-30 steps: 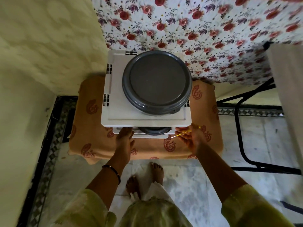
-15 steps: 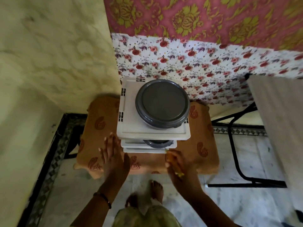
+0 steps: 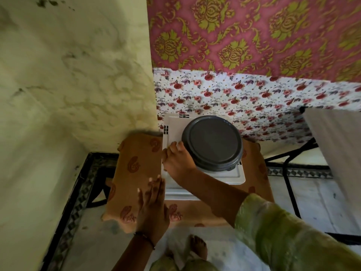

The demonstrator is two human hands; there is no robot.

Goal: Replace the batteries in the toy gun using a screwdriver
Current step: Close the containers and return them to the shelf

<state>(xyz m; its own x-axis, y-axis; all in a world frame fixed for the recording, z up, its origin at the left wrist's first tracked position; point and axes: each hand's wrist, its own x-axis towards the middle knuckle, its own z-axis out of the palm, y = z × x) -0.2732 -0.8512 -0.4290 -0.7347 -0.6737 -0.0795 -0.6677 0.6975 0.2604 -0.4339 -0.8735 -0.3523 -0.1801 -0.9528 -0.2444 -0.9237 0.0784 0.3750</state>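
On the white plastic rack [image 3: 203, 174], right hand [image 3: 178, 159] rests beside grey lid [image 3: 212, 142], fingers curled, contents hidden, can't tell. Left hand [image 3: 153, 205] flat, open, left of rack. Toy gun, screwdriver not visible. Risk: rack tips, lid slides off.

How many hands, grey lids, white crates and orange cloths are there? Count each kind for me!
Hands: 2, the left hand and the right hand
Grey lids: 1, the grey lid
White crates: 1, the white crate
Orange cloths: 1, the orange cloth
Total: 5
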